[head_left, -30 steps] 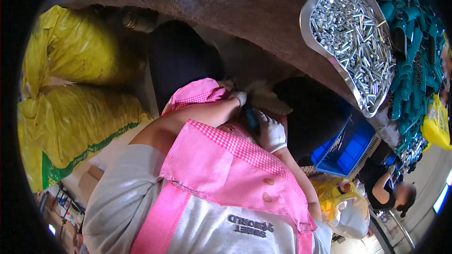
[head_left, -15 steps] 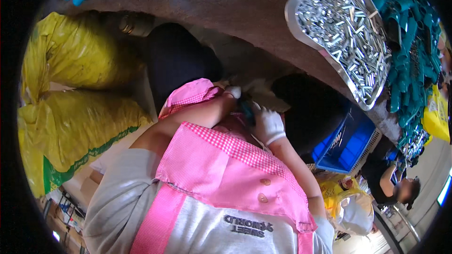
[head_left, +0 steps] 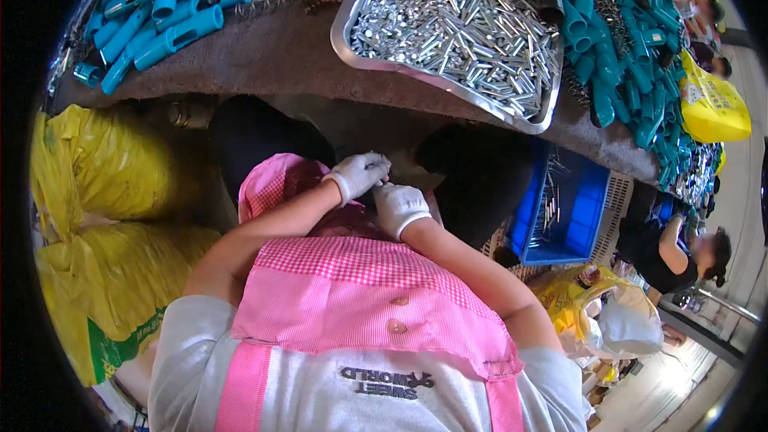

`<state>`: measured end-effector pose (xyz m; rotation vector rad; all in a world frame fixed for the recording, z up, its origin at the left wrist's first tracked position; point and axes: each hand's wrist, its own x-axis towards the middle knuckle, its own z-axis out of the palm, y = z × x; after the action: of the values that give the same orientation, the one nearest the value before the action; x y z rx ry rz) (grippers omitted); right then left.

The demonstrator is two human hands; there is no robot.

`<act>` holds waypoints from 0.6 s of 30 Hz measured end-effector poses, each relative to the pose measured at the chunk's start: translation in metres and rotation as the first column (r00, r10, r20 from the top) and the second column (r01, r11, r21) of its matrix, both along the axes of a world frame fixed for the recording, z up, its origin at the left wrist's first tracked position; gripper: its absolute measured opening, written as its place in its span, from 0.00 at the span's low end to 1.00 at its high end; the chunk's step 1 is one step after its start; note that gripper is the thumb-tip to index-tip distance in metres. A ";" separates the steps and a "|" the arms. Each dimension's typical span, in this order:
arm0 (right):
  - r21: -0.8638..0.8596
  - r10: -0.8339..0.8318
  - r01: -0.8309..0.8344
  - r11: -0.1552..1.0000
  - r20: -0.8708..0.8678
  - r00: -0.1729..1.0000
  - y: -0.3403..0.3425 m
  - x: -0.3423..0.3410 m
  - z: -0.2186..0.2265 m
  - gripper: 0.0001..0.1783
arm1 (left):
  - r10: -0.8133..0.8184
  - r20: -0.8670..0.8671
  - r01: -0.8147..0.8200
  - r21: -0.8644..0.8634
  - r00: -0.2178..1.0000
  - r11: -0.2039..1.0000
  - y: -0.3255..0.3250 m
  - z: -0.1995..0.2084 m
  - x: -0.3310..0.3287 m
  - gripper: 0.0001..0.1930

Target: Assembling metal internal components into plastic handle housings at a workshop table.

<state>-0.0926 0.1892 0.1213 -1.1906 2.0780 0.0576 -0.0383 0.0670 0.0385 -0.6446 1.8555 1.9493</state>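
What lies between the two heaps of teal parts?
In the head view, a metal tray of silvery pins lies between the left heap and the right heap.

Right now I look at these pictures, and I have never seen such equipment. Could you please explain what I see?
There is no robot: a person works with a left hand and a right hand, both gloved in white. A wide fisheye camera on the person's head looks down, so straight edges look bent. Toward the top is a brown-covered table. On it are a metal tray full of small silver pins and, on either side, heaps of teal parts. The hands are close together beyond the pink apron; what they hold, if anything, is hidden.
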 end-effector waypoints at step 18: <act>-0.075 -0.067 0.069 0.995 0.029 0.997 -0.003 0.002 -0.036 0.17 | 0.098 -0.030 -0.100 -0.481 0.995 0.871 0.000 -0.014 0.002 0.15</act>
<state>-0.0908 0.1867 0.0850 -1.1582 2.1125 -0.0690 -0.0364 0.0671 0.0244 -0.8939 2.3779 1.5370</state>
